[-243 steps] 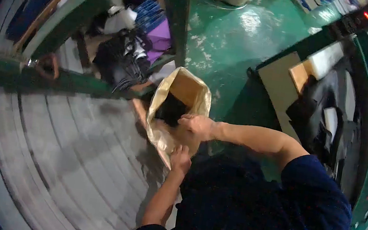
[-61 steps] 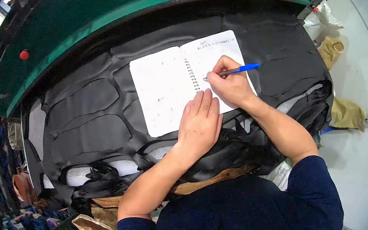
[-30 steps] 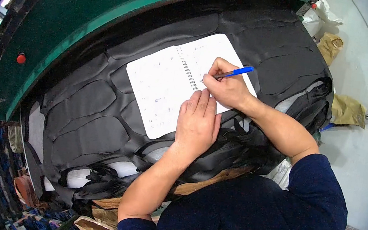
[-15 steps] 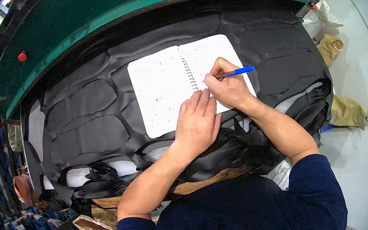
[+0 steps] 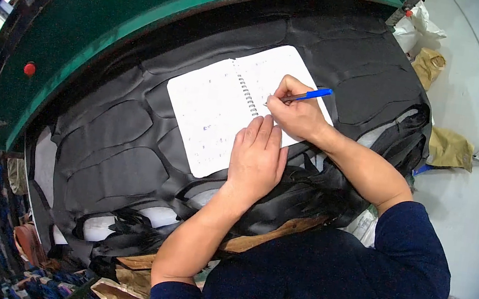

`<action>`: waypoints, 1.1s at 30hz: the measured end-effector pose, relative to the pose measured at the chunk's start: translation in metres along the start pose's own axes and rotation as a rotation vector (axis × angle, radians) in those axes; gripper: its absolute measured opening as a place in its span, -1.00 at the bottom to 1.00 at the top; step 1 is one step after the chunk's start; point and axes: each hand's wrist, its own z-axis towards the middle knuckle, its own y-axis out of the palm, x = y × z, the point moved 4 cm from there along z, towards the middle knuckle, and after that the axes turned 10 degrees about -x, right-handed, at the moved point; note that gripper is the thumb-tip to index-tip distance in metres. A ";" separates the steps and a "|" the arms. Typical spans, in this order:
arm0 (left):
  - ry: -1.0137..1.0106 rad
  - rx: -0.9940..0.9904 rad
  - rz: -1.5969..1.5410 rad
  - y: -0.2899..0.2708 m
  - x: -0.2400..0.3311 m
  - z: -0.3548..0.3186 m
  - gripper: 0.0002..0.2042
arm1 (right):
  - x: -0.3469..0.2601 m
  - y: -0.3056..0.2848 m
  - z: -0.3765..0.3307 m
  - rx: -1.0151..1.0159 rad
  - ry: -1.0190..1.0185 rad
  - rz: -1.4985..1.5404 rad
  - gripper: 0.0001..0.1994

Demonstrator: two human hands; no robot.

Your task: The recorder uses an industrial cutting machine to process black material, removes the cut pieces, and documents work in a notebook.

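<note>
A spiral-bound notebook [image 5: 196, 107] lies open on black leather-like sheets [image 5: 116, 178], its white pages carrying small handwritten marks. My right hand [image 5: 296, 113] grips a pen with a blue cap [image 5: 319, 93] on its back end; the tip meets the right-hand page close to the spiral binding. Flat across the lower edge of the notebook rests my left hand [image 5: 257, 157], fingers stretched out and nothing held in them. Its fingertips are just below the pen tip.
A green machine beam [image 5: 167, 8] arches over the far side, with a red button [image 5: 30, 69] at its left. Torn black scraps [image 5: 300, 198] bunch along the near edge. Brown paper [image 5: 451, 148] and white plastic bags [image 5: 422, 25] lie at the right.
The pen has shifted very slightly, its capped end a little to the right. My left hand stays in place on the notebook.
</note>
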 end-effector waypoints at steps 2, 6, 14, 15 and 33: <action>0.007 0.013 0.008 0.001 -0.001 -0.001 -0.56 | -0.003 -0.001 0.000 0.019 -0.030 -0.078 -0.86; 0.001 -0.012 -0.004 0.000 -0.001 0.000 -0.56 | 0.002 0.000 0.000 0.024 0.007 -0.015 -0.85; 0.017 0.029 0.006 -0.001 0.000 0.000 -0.57 | 0.003 0.002 0.000 0.023 0.054 0.041 -0.84; 0.020 0.028 0.006 -0.001 0.000 0.000 -0.57 | 0.004 0.001 0.000 0.026 0.054 0.041 -0.84; 0.019 0.007 -0.026 -0.004 0.001 0.002 -0.58 | 0.001 -0.002 -0.001 0.065 0.000 -0.092 -0.85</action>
